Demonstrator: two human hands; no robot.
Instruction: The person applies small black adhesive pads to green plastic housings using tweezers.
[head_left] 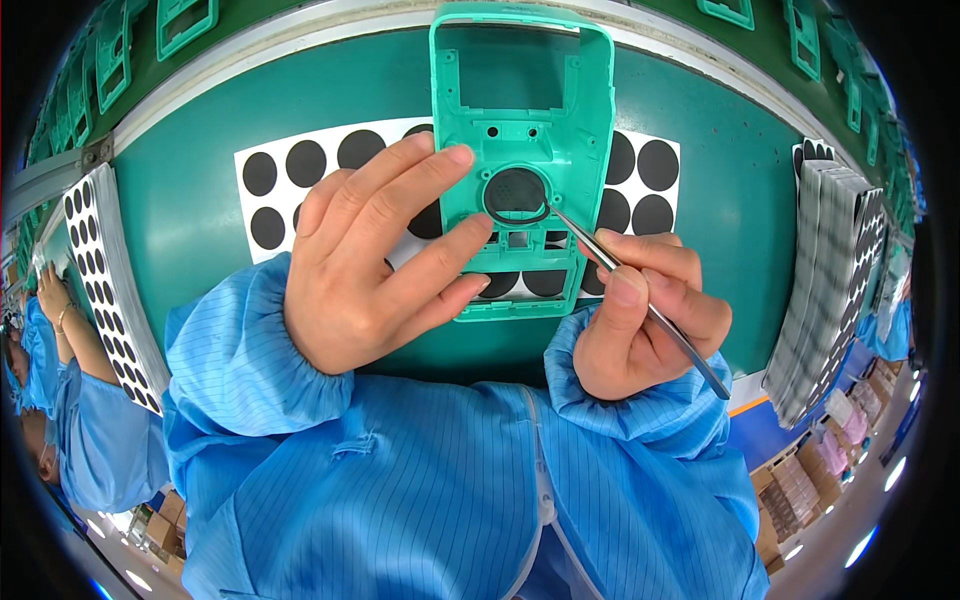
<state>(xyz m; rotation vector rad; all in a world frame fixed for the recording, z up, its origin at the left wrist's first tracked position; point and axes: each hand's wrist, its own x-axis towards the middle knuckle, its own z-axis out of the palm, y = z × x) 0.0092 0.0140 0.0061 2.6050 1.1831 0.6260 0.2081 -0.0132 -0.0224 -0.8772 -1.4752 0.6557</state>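
In front of me a teal plastic housing (590,150) lies on a white sheet of black round stickers (260,175). It has a rectangular window at its far end and small slots at the near end. A black round sticker (514,190) sits in the housing's circular recess, with a thin teal crescent showing at its near edge. My right hand (655,305) is closed around metal tweezers (665,325), whose tips touch the sticker's right edge. My left hand (385,255) lies over the housing's left side with fingers spread, the index fingertip close to the recess.
Stacks of sticker sheets stand at the left (115,290) and right (825,280) of the green work surface (190,200). Beyond a pale rail (330,22), more teal housings (805,40) lie on a green belt. At far left a co-worker in blue (105,430) is seated.
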